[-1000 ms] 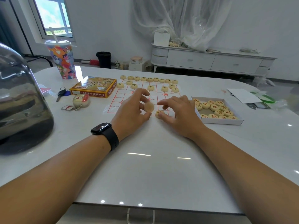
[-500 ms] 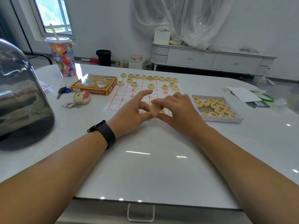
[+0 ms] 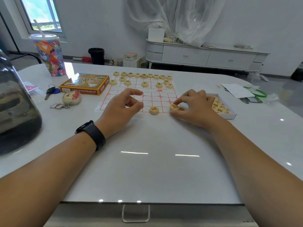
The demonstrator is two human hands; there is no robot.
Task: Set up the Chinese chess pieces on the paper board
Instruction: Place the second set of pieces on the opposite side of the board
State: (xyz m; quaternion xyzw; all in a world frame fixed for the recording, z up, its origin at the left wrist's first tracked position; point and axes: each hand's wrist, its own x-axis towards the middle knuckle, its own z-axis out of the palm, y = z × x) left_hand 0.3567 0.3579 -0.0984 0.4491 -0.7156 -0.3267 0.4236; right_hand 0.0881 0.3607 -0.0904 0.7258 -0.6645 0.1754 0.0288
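At the far left of the white tabletop (image 3: 147, 169) a dark glass vessel (image 3: 14, 112) bulges into view, with a patterned paper cup (image 3: 50, 58) behind it. Next come a set of keys (image 3: 50, 91) with a round keychain (image 3: 71, 98), then the yellow game box (image 3: 85, 84). The paper board (image 3: 147, 95) with its red grid lies just beside the box; black-marked pieces (image 3: 144, 76) line its far edge, with more in the rows before it. The left hand (image 3: 121, 108), a dark watch (image 3: 91, 133) on its wrist, hovers over the board's near left part, fingers loosely curled and holding nothing. A red-marked piece (image 3: 154, 110) lies flat on the near edge at the middle. The right hand (image 3: 193, 107) pinches another red piece (image 3: 174, 106) by the board's near right corner, and one more piece sits partly hidden under its fingers. Just right of that hand an open white tray (image 3: 232, 116) holds the remaining red pieces (image 3: 220, 107). Papers (image 3: 237, 90) lie further right.
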